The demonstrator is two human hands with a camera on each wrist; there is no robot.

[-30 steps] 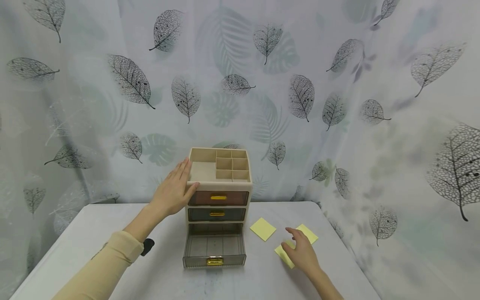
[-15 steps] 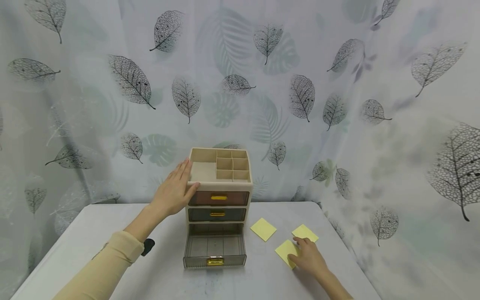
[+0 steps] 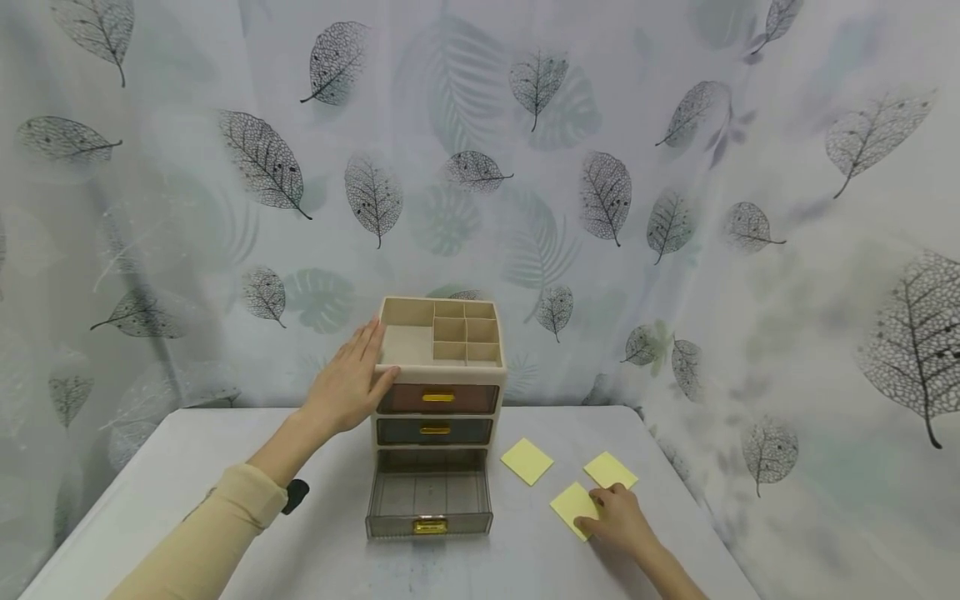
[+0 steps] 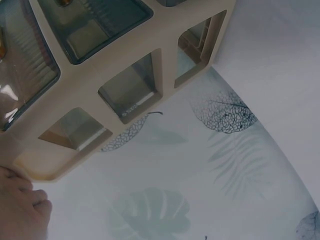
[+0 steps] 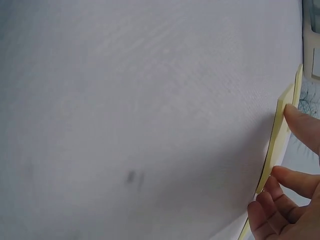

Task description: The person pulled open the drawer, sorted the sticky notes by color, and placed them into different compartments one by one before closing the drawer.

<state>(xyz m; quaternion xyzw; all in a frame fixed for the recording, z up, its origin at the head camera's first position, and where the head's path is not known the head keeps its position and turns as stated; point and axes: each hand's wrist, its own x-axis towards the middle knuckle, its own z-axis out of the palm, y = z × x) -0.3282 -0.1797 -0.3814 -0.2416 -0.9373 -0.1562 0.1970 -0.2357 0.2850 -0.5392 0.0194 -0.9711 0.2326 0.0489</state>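
My left hand [image 3: 343,385] rests against the upper left edge of a beige desktop drawer organizer [image 3: 441,372], its fingers lying straight along the rim and the thumb at the front. Part of that hand [image 4: 22,207] shows beside the frame in the left wrist view. On the right, my right hand [image 3: 624,523] pinches a yellow sticky note pad [image 3: 572,503] between thumb and forefinger, at its right side. The pad [image 5: 273,142] appears nearly edge-on in the right wrist view, its low edge close to the tabletop. The other fingers curl beneath the forefinger there.
The organizer's bottom drawer [image 3: 430,493] is pulled out toward me; two drawers above it are closed. Two more yellow sticky note pads, a left one [image 3: 527,462] and a far right one [image 3: 610,471], lie on the white table [image 3: 315,550]. A leaf-patterned curtain [image 3: 480,242] hangs behind.
My right hand has lowered and moved slightly right, its thumb and forefinger coming onto the front sticky note pad. The left hand stays on the organizer.
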